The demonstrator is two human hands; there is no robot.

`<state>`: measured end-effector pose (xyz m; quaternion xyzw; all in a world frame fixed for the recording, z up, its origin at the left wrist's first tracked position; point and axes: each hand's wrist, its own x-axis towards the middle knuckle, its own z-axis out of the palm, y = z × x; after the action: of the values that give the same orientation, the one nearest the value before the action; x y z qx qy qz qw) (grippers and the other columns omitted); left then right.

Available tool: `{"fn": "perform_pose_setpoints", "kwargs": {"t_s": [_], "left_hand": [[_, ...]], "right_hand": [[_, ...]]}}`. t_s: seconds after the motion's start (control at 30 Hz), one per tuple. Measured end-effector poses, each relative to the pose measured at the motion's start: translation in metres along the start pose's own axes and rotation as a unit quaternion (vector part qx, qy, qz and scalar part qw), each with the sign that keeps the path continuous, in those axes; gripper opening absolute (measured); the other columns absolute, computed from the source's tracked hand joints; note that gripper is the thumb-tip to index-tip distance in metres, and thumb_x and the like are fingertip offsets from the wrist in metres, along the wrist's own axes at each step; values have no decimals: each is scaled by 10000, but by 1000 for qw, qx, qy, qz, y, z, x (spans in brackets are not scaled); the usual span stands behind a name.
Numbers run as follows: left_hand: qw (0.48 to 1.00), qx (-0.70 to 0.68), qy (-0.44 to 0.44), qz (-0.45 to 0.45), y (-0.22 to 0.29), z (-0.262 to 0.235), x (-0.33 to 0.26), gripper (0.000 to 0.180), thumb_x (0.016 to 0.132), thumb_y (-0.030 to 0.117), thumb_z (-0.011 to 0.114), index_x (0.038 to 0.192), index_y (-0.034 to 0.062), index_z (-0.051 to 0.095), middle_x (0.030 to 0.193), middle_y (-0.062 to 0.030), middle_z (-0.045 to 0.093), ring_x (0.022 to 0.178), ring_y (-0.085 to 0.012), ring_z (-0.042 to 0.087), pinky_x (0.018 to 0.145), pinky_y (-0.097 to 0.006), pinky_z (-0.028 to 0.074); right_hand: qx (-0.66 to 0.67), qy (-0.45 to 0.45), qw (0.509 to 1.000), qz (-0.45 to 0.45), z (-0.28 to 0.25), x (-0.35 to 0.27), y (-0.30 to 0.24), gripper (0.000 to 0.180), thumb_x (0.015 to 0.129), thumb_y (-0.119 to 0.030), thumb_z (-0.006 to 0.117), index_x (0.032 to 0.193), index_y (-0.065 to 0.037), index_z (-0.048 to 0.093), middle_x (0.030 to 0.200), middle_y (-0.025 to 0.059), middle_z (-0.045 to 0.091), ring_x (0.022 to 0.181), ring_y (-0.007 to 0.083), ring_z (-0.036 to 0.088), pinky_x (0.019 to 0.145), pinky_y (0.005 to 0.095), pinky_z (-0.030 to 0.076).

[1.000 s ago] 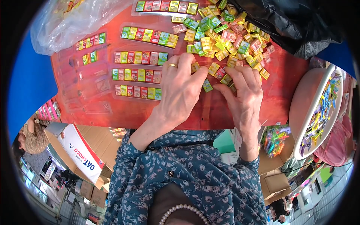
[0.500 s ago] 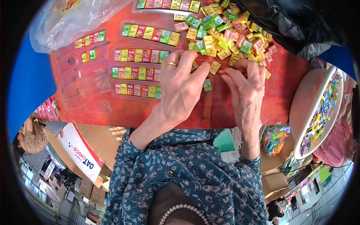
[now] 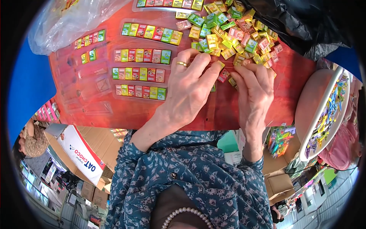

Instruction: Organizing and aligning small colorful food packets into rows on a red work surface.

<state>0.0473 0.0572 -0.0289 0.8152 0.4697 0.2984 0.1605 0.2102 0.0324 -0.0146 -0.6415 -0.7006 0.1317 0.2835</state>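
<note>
Watching remotely, I read the step in hand as fingering small boxes at the near side of their heap, which spreads over the far right part of the red counter. Hands apart, low over the surface: left hand has its thumb tip at a yellow box, can't tell whether it's pinched; right hand is bent with thumb and fingertips close together beside a red box (fingers hide any grip, so no call there). From here I'd judge a move needs a light fingertip pinch on one box, without nudging its neighbours. Left of the left hand, rows of boxes lie in clear trays stepping from the far edge toward the near edge; closer to the left edge, one tray shows just two boxes. In the way: the left hand sits between rows and heap, and a black bag crowds the heap at the far right corner. A clear plastic bag covers the far left corner, a basin of coloured pieces stands by the right edge, and a cardboard box is below the near edge.
</note>
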Motion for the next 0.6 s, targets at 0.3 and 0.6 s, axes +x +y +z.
{"fn": "perform_pose_setpoints", "kwargs": {"t_s": [0.3, 0.6], "left_hand": [[989, -68, -125, 38, 2, -7, 10, 447, 666, -51, 740, 1101, -42, 636, 1119, -157, 597, 970, -335, 582, 822, -404, 522], [987, -34, -151, 33, 4, -9, 12, 323, 750, -30, 665, 1072, -47, 649, 1080, -161, 574, 962, -341, 592, 808, -406, 527]], "right_hand": [[-20, -37, 999, 8, -8, -15, 1, 382, 651, -18, 780, 1021, -16, 684, 1002, 106, 636, 901, 305, 567, 767, 391, 505], [37, -66, 997, -10, -13, -1, 2, 410, 656, -20, 783, 1045, -22, 654, 975, 117, 629, 904, 329, 565, 790, 416, 492]]}}
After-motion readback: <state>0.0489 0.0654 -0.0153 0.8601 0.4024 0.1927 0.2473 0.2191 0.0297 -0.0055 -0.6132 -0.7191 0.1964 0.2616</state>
